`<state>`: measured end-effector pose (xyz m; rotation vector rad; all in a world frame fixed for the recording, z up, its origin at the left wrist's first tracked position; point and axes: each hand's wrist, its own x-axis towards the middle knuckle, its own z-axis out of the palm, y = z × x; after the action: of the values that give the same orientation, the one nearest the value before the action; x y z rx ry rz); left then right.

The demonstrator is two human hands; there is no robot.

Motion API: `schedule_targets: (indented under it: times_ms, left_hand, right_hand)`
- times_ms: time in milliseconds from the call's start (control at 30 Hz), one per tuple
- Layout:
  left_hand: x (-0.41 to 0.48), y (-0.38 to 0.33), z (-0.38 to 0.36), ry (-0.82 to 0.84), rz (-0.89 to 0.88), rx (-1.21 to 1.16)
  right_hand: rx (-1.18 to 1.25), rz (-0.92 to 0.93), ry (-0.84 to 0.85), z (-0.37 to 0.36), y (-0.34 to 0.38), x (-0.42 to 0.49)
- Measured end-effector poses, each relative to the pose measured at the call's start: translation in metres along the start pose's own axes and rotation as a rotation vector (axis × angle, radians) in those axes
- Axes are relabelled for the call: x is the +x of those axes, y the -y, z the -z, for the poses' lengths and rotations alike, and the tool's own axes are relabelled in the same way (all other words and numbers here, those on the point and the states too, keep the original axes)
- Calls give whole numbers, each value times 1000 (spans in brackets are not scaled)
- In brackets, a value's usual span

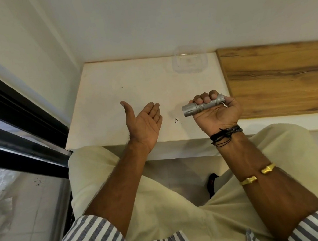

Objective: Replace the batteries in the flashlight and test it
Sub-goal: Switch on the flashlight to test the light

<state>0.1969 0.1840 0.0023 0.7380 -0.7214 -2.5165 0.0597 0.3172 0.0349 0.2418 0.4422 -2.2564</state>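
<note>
Nearest: striped sleeves rolled back on both forearms, pale trousers below. Gold cuff (258, 174) on the right forearm, black cord bands (225, 135) at the right wrist.

Mid: right hand (215, 112) palm up, fingers curled round a silver flashlight (202, 106), held level just above the white table (112, 98), wider head end pointing left, tail by the thumb. Left hand (144, 122) spread wide and empty, palm turned toward the flashlight head, near but apart from it. Few dark specks (176, 120) on the table between the hands.

Far: clear plastic container (189, 61) at the table's back edge, apparently empty. Wooden panel (280, 78) to the right.

No batteries visible anywhere. Body looks closed; beam on or off not discernible.

Risks, judged: loose cells or cap rolling off the near edge if opened over the lap; cells seated with reversed polarity, so no light; grip slipping on the knurled barrel when twisting.

Writing: none legible on flashlight or container.
</note>
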Motion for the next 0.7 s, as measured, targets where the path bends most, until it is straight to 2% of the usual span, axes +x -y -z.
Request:
schedule_targets:
  times_ms: [167, 233, 300, 367, 433, 533, 700]
  left_hand:
    - [2, 0, 1, -18, 2, 48]
    - [4, 3, 0, -72, -14, 220]
    - [4, 9, -2, -155, -85, 540]
    - [5, 15, 0, -238, -240, 890]
    - [5, 21, 4, -245, -396, 1093]
    - [5, 21, 6, -221, -509, 1235]
    - [14, 18, 13, -169, -518, 1303]
  right_hand:
    - [-35, -38, 24, 1, 2, 0]
    - [-125, -47, 13, 2, 1, 2]
    - [-291, -28, -31, 3, -3, 5]
    - [-480, 8, -42, 5, -9, 7]
    - [-758, 73, -37, 8, -16, 8]
    - [-1160, 224, -53, 13, -28, 9]
    - [-1457, 376, -102, 17, -42, 21]
